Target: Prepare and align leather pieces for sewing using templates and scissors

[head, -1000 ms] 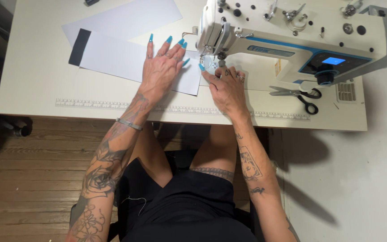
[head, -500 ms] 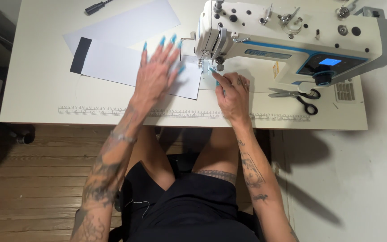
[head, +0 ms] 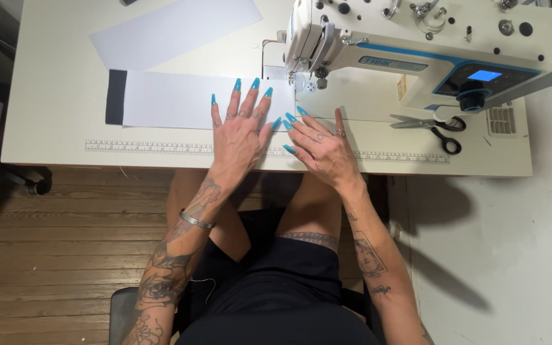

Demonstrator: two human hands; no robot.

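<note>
Your left hand [head: 241, 124]: flat, open, pressing white strip [head: 180, 100] at surface's front edge. Your right hand [head: 321, 144]: open, gripping nothing, now drawn back from machine [head: 416, 45] toward the front edge.

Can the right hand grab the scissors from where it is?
Probably yes. The right hand lies flat on the table, and the scissors sit just beyond it with only bare tabletop between.

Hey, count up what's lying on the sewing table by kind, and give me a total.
White fabric strips: 2, one plain, one with a black end under the left hand
Sewing machines: 1
Scissors: 1
Hands: 2, the right hand lying beside the left
Total: 6
</note>
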